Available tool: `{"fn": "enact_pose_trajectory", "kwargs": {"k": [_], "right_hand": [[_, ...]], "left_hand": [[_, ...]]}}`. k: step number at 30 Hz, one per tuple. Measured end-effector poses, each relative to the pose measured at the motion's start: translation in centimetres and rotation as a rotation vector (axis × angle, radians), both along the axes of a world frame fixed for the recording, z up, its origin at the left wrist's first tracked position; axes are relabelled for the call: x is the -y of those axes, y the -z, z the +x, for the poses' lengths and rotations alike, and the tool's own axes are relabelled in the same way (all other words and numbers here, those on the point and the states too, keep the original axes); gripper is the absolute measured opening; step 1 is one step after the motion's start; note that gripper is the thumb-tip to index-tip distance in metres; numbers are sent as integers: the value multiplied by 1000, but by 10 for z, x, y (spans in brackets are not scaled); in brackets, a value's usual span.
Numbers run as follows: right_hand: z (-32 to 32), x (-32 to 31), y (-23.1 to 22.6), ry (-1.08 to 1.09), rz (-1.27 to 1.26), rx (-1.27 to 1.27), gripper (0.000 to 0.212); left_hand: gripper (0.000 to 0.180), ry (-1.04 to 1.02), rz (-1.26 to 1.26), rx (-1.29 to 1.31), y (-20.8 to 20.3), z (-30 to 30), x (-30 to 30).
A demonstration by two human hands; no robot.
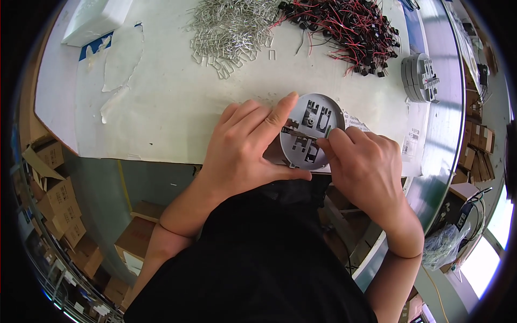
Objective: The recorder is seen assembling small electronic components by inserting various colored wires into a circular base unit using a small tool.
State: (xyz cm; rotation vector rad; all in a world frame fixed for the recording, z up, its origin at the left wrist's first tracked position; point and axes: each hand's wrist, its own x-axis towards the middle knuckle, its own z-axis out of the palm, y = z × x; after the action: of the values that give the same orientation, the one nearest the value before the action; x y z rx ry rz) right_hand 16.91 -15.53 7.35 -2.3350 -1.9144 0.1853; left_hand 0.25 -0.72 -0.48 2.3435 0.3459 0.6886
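Holding a round grey plastic base plate at centre frame, tilted up off the tabletop edge, the left hand is clasping its left rim, index finger lying along the upper edge, thumb beneath. Right hand is coming in from the plate's right side, its grip pinching a thin metal strip whose long axis is running left-right across the plate's slots. Both wrists are bending inward, forearms rising from the lower edge. Metal clips and red-black wired parts are lying piled at upper frame; stacked grey plates are sitting at upper right.
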Motion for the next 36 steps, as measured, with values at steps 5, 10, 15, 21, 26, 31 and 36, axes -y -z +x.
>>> {"fn": "enact_pose_trajectory", "kwargs": {"k": [5, 10, 15, 21, 26, 31, 36], "right_hand": [[3, 6, 10, 14, 30, -75, 28], [0, 5, 14, 18, 48, -110, 28], [2, 10, 6, 85, 23, -161, 27], [-2, 9, 11, 85, 29, -94, 27], [-3, 9, 13, 83, 53, -82, 28], [-4, 10, 12, 90, 41, -71, 29], [-6, 6, 7, 80, 35, -56, 29]], "left_hand": [[112, 25, 29, -14, 4, -2, -1], [112, 34, 18, -27, 4, -2, -1], [113, 33, 9, -31, 3, -2, -1], [114, 37, 16, -20, 3, -1, -1], [113, 25, 33, -4, 4, 0, -1], [113, 28, 37, 0, 4, 1, -1], [112, 18, 34, -8, 2, -1, 0]]}}
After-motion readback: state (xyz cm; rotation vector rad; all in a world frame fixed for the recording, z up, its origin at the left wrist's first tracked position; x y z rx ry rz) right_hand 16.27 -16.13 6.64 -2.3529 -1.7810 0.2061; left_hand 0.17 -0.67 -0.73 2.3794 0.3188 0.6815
